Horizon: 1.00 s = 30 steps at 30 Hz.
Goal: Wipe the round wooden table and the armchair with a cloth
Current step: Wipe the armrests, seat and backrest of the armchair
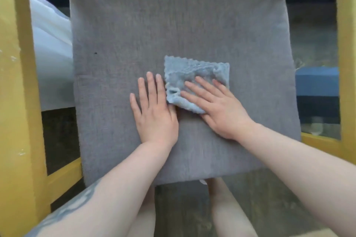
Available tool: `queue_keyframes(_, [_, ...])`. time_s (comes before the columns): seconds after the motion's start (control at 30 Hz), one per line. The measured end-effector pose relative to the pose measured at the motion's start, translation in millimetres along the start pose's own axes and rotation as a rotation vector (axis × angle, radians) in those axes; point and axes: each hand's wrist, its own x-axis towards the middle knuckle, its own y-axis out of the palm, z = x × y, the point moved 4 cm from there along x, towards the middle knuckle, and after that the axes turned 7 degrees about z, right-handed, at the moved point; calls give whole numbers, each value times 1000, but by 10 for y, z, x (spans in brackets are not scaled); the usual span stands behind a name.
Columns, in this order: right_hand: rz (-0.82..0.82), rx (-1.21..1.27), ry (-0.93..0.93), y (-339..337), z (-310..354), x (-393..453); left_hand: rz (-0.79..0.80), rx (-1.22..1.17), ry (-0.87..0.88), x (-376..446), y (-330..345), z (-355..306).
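Note:
The armchair fills the view, with a grey fabric seat cushion (154, 34) between yellow wooden arms (17, 82). A small light-blue cloth (194, 72) with a scalloped edge lies crumpled on the middle of the cushion. My right hand (217, 107) presses flat on the cloth's lower right part, fingers spread. My left hand (154, 111) lies flat on the bare cushion just left of the cloth, its thumb side touching the cloth's edge. The round wooden table is out of view.
The right yellow arm frame (346, 63) borders the cushion. White fabric (52, 54) shows through the left arm opening, and a blue box-like object (316, 81) through the right. Dark mottled floor (183, 211) and my bare legs lie below the seat's front edge.

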Motion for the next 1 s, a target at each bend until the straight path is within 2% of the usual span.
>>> queue_keyframes(0.03, [-26, 51, 201, -14, -277, -169, 4, 6, 9, 5, 3, -31])
queue_keyframes(0.07, [-125, 154, 526, -49, -511, -347, 5, 13, 17, -7, 9, -60])
queue_keyframes(0.1, [-230, 242, 857, -57, -553, -492, 6, 22, 30, -35, 21, -96])
queue_keyframes(0.13, [-273, 298, 1080, -5, -346, -566, 6, 30, 48, -65, 35, -140])
queue_keyframes(0.17, [-282, 299, 1099, 55, 41, -568, 11, 37, 65, -95, 46, -176])
queue_keyframes(0.2, [-232, 314, 909, 134, 517, -549, 23, 38, 84, -129, 53, -187])
queue_keyframes(0.27, [-133, 267, 362, 251, 1192, -746, 71, 27, 161, -179, 42, -104])
queue_keyframes(0.3, [-108, 219, 172, 301, 1113, -931, 103, 38, 235, -217, 18, -23])
queue_keyframes(0.33, [-104, 122, 125, 368, 854, -1128, 135, 65, 312, -264, -13, 83])
queue_keyframes(0.37, [-93, 105, 242, 414, 549, -1300, 162, 93, 364, -307, -51, 202])
queue_keyframes(0.43, [-256, 261, 840, 361, 114, -1565, 189, 116, 348, -397, -114, 420])
queue_keyframes(0.47, [-337, 349, 1139, 385, 186, -1577, 185, 114, 305, -451, -113, 464])
queue_keyframes(0.5, [-393, 376, 1270, 424, 452, -1466, 174, 104, 256, -514, -87, 458])
queue_keyframes(0.53, [-382, 385, 1194, 441, 810, -1271, 160, 88, 205, -572, -53, 413])
queue_keyframes(0.6, [-268, 317, 545, 440, 1458, -981, 133, 38, 116, -623, 13, 280])
queue_keyframes(0.63, [-208, 247, 257, 407, 1474, -1023, 125, 11, 79, -615, 38, 221])
queue_keyframes(0.67, [-207, 170, 103, 437, 1257, -1152, 124, -10, 41, -612, 62, 182])
queue_keyframes(0.7, [-201, 93, 108, 462, 950, -1307, 120, -29, 4, -613, 80, 153])
queue_keyframes(0.73, [-200, 79, 262, 481, 586, -1447, 106, -46, -25, -622, 101, 123])
queue_keyframes(0.8, [-347, 222, 799, 416, 47, -1685, 73, -60, -50, -662, 161, 14])
queue_keyframes(0.83, [-431, 262, 1067, 406, 45, -1677, 60, -63, -51, -694, 202, -74])
queue_keyframes(0.87, [-486, 298, 1221, 408, 191, -1558, 49, -68, -50, -726, 246, -167])
queue_keyframes(0.9, [-486, 328, 1224, 418, 404, -1399, 41, -80, -47, -764, 284, -245])
queue_keyframes(0.93, [-444, 363, 1039, 422, 648, -1233, 33, -95, -43, -795, 305, -306])
queue_keyframes(1.0, [-289, 292, 424, 437, 978, -1157, 19, -149, -30, -805, 298, -333])
